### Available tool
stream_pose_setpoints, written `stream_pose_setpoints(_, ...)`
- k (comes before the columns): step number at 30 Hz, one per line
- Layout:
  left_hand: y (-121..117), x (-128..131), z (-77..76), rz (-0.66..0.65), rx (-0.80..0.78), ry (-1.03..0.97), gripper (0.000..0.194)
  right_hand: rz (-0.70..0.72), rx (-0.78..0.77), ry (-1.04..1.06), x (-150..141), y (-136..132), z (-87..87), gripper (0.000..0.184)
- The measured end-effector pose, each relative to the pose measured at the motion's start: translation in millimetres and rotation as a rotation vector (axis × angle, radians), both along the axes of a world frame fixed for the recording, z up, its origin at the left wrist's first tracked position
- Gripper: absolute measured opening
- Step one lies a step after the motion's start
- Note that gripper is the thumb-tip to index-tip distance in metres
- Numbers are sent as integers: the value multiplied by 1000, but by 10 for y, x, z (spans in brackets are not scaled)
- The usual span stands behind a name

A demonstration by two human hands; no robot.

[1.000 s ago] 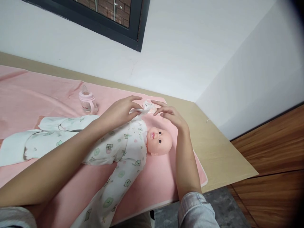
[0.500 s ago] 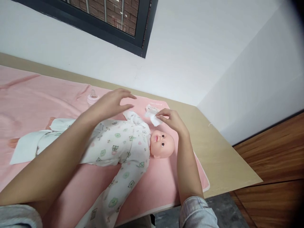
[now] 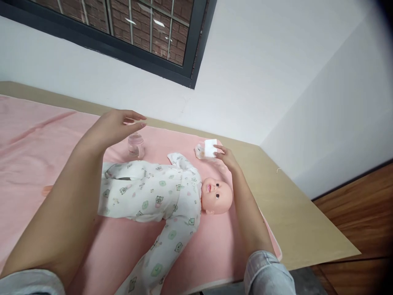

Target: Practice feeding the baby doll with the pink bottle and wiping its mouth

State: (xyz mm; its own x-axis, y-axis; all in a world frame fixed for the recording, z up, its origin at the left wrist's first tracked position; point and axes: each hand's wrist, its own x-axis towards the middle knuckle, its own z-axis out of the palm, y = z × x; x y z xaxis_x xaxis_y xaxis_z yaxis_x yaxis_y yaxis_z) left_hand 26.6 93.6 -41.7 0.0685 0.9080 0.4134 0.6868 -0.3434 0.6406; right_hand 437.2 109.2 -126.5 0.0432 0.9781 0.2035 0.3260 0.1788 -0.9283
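My left hand (image 3: pixel 121 125) hovers above the pink baby bottle (image 3: pixel 136 146), fingers stretched out and thumb apart, holding nothing. At the far right of the mat, my right hand (image 3: pixel 225 156) has its fingertips on the right edge of a small folded white tissue (image 3: pixel 210 148). Just left of the tissue, and partly behind it, is a crinkled clear plastic wrapper (image 3: pixel 199 150). Between my arms a baby doll (image 3: pixel 217 196) lies on its back in a white printed outfit (image 3: pixel 166 192), its head toward the right. My left forearm covers most of the doll's legs.
A pink mat (image 3: pixel 196 254) lies under the doll on a tan tabletop (image 3: pixel 285 221). Behind stands a white wall (image 3: pixel 239 78) with a dark-framed barred window (image 3: pixel 132 53). Wood-grain panels (image 3: pixel 359 209) stand past the table's right end.
My left hand has moved left, from above the doll's chest to over the bottle. My right hand has carried the tissue back, away from the doll's head. The view has shifted slightly.
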Motion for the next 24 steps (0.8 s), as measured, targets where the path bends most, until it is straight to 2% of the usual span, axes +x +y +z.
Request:
stream_pose_setpoints(4,43,-29,-21,5,6,41,36,64,-69,228,-53,179,-99,58)
stream_pose_setpoints(9,82,-69,-38,72,-16,69,37,64,-193,253,-60,256,-224,73)
stream_pose_setpoints(14,111,-80,-55,88,-42,49,37,-4,-185,258,31,186,-245,70)
stream_pose_setpoints(17,154,-119,-85,123,-36,56,35,-58,-119,262,87,119,-238,59)
stream_pose_setpoints(20,254,-214,-164,135,-48,42,41,-171,21,244,154,79,-283,42)
stream_pose_setpoints(22,348,-292,-247,142,-81,54,53,-298,146,193,209,59,-357,31)
stream_pose_setpoints(24,443,-356,-346,147,-127,89,66,-464,260,86,260,31,-465,28)
